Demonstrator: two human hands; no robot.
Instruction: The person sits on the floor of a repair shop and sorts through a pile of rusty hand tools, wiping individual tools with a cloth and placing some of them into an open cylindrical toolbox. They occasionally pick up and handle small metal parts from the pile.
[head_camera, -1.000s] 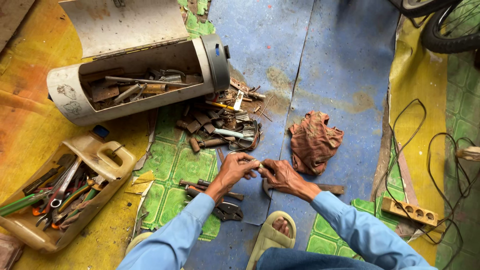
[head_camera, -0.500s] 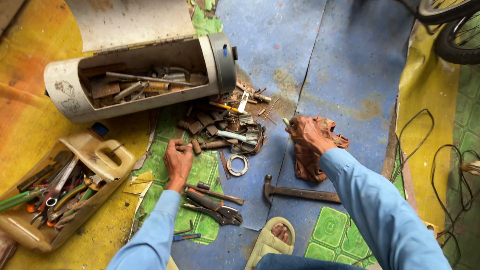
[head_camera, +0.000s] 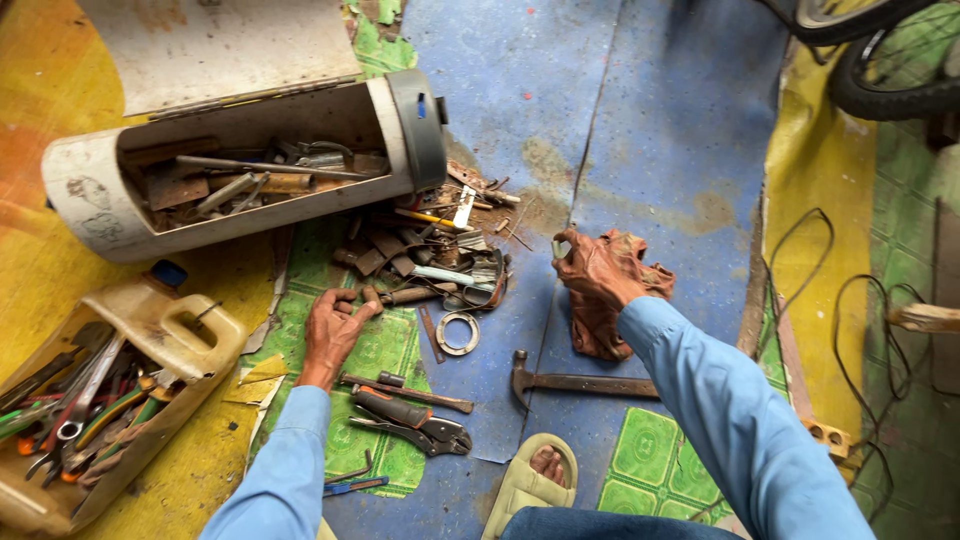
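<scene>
We see only part of the bicycle wheel (head_camera: 880, 60), cut by the top edge. The cut-open jug (head_camera: 110, 400) of tools runs off the left edge. Our right hand (head_camera: 600, 270) covers part of the brown rag (head_camera: 610, 330), and what its fingers pinch is too small to tell. The scrap pile (head_camera: 430, 250) is too tangled to sort out.

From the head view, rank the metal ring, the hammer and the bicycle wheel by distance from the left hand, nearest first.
1. Metal ring, just right of the left hand.
2. Hammer, farther right, near the sandal.
3. Bicycle wheel, far top right corner.
</scene>
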